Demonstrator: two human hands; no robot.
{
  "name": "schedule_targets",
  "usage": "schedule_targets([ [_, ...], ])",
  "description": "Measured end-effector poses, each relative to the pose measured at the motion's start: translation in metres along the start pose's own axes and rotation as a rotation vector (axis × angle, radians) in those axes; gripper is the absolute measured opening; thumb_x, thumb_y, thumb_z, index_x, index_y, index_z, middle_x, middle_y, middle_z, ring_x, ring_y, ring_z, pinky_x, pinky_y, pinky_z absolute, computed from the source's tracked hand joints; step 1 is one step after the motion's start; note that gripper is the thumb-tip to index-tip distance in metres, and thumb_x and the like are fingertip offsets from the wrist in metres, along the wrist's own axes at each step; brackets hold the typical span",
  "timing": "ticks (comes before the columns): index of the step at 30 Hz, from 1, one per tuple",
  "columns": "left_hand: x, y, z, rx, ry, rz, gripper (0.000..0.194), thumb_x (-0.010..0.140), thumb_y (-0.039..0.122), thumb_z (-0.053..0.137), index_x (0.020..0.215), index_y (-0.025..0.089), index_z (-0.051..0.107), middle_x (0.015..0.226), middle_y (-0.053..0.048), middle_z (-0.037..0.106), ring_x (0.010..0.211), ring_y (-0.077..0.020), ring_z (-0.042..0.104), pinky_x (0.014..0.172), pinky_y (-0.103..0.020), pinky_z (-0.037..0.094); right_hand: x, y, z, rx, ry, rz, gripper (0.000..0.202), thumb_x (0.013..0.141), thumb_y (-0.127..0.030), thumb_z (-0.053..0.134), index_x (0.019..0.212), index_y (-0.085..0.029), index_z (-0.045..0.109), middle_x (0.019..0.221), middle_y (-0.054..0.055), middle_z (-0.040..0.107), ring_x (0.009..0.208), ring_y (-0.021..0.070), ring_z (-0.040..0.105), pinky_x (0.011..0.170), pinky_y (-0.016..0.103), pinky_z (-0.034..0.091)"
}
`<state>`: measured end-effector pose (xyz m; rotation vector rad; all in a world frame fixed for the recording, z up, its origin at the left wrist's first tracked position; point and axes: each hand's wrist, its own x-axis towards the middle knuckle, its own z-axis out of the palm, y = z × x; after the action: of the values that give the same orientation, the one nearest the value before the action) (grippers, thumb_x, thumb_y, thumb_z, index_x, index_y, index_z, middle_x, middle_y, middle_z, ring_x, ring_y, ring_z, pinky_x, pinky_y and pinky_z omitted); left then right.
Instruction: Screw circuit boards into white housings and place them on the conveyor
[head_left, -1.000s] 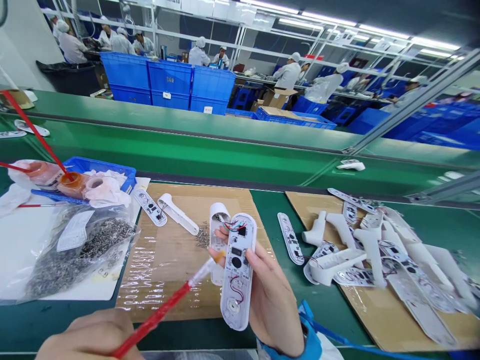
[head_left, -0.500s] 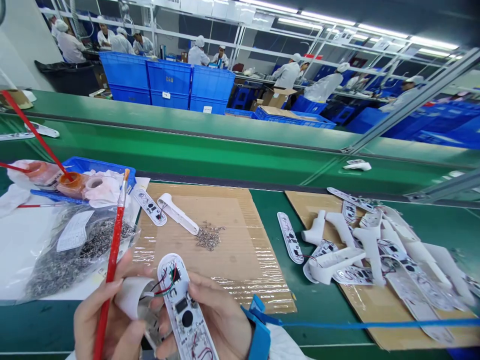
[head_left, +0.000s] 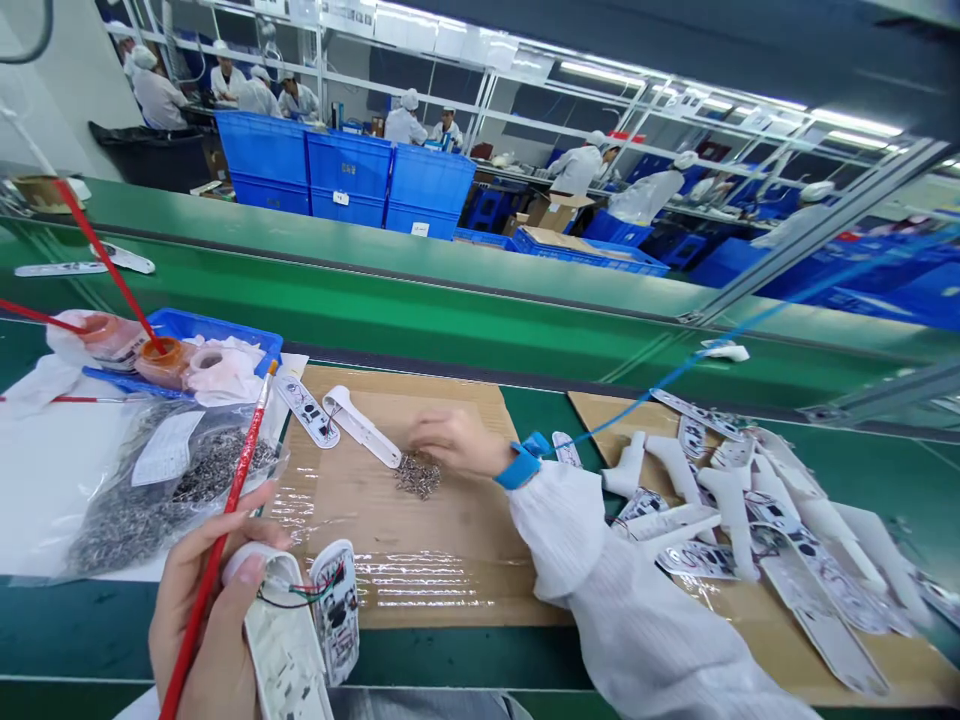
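Observation:
My left hand [head_left: 214, 610] is closed round a white plastic housing [head_left: 283, 640], with a red-handled paintbrush [head_left: 238, 480] also held across its fingers, bristles up. By thin coloured wires, a white panel with a circuit board [head_left: 336, 612] hangs beside the housing, its electronics showing. My right hand [head_left: 454, 440], wearing a blue wrist strap [head_left: 519, 466], reaches to a pile of small screws [head_left: 417, 476] on the cardboard. Its fingers are bent together at the pile's upper edge; whatever they pinch is hidden. Left of the pile lie another housing [head_left: 363, 427] and a wired panel [head_left: 307, 411].
On the left are a bag of screws [head_left: 120, 520], a blue tray [head_left: 225, 328] and an orange-rimmed jar [head_left: 163, 362] with a red brush. White housings [head_left: 727, 500] and boards crowd the right cardboard [head_left: 750, 640]. A blue cord [head_left: 645, 395] runs from my wrist strap.
My right hand has let go of the circuit-board panel and moved up to the screw pile. The panel now hangs beside the housing in my left hand, which still holds the brush.

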<state>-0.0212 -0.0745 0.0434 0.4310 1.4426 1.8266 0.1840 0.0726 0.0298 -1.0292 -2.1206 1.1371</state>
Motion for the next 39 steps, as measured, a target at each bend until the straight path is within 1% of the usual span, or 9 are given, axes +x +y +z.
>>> schedule_targets([
  [4,0.004,0.003,-0.005,-0.026,-0.038,-0.057,0.03,0.053,0.027,0.07,0.081,0.024,0.059,0.088,-0.004,0.064,0.065,-0.019,0.056,0.047,-0.026,0.048,0.007,0.021,-0.001,-0.091,-0.132,-0.092,0.017,0.061,-0.008,0.057,0.06,-0.023,0.067,0.067,0.001,0.063,0.064,0.0136,0.054,0.063,0.027,0.039],
  [9,0.005,0.009,0.003,-0.004,-0.025,0.001,0.02,0.062,0.026,0.065,0.08,0.023,0.058,0.095,-0.002,0.063,0.085,-0.0211,0.056,0.062,-0.028,0.049,0.002,0.021,0.006,-0.168,-0.07,-0.169,0.019,0.07,-0.012,0.053,0.065,-0.023,0.068,0.067,0.002,0.063,0.063,0.014,0.055,0.061,0.028,0.04],
  [12,0.008,0.01,0.011,-0.062,-0.035,0.06,0.016,0.065,0.022,0.063,0.08,0.022,0.057,0.099,-0.002,0.062,0.089,-0.0203,0.056,0.074,-0.031,0.045,-0.012,-0.014,0.018,-0.177,0.021,-0.216,0.021,0.076,-0.015,0.049,0.076,-0.024,0.068,0.075,0.004,0.064,0.07,0.0153,0.056,0.065,0.03,0.042],
  [15,0.012,0.01,0.018,-0.133,-0.054,0.047,0.014,0.067,0.019,0.06,0.081,0.021,0.056,0.102,-0.003,0.061,0.09,-0.02,0.057,0.067,-0.026,0.046,-0.036,-0.063,0.041,-0.114,0.076,-0.331,0.022,0.077,-0.011,0.049,0.081,-0.021,0.068,0.076,0.006,0.065,0.073,0.0155,0.057,0.067,0.031,0.044],
  [20,0.016,0.014,0.029,-0.231,-0.042,-0.011,0.014,0.067,0.018,0.057,0.081,0.021,0.055,0.108,-0.004,0.058,0.094,-0.0229,0.056,0.05,-0.021,0.048,-0.069,-0.109,0.074,-0.055,-0.105,-0.426,0.025,0.079,-0.008,0.046,0.091,-0.015,0.067,0.073,0.009,0.067,0.062,0.0157,0.056,0.056,0.028,0.043],
  [24,0.016,0.018,0.036,-0.233,0.006,-0.016,0.014,0.067,0.015,0.056,0.08,0.021,0.055,0.106,-0.003,0.059,0.09,-0.0218,0.058,0.044,-0.021,0.048,-0.076,-0.112,0.083,-0.148,-0.158,-0.464,0.024,0.083,-0.016,0.044,0.092,-0.019,0.066,0.065,0.006,0.065,0.056,0.0148,0.054,0.049,0.026,0.039],
  [31,0.022,0.012,0.035,-0.263,0.034,-0.04,0.014,0.064,0.013,0.056,0.076,0.02,0.055,0.092,-0.001,0.064,0.079,-0.0178,0.06,0.049,-0.022,0.048,-0.08,-0.1,0.096,-0.268,0.007,-0.582,0.026,0.085,-0.018,0.043,0.069,-0.013,0.064,0.056,0.002,0.059,0.047,0.0081,0.05,0.04,0.018,0.039],
  [34,0.026,0.009,0.032,-0.265,0.023,-0.031,0.012,0.065,0.015,0.058,0.075,0.02,0.055,0.09,-0.002,0.065,0.079,-0.0169,0.06,0.049,-0.021,0.046,-0.082,-0.098,0.098,-0.344,0.133,-0.587,0.023,0.081,-0.017,0.048,0.064,-0.014,0.063,0.052,0.001,0.057,0.041,0.0069,0.047,0.037,0.018,0.038],
  [39,0.029,0.011,0.03,-0.28,0.046,-0.055,0.011,0.064,0.014,0.058,0.073,0.019,0.054,0.089,-0.002,0.065,0.071,-0.0159,0.059,0.043,-0.021,0.047,-0.082,-0.104,0.101,-0.383,0.195,-0.532,0.027,0.08,-0.01,0.045,0.06,-0.012,0.063,0.048,0.001,0.056,0.04,0.0076,0.048,0.037,0.019,0.039],
])
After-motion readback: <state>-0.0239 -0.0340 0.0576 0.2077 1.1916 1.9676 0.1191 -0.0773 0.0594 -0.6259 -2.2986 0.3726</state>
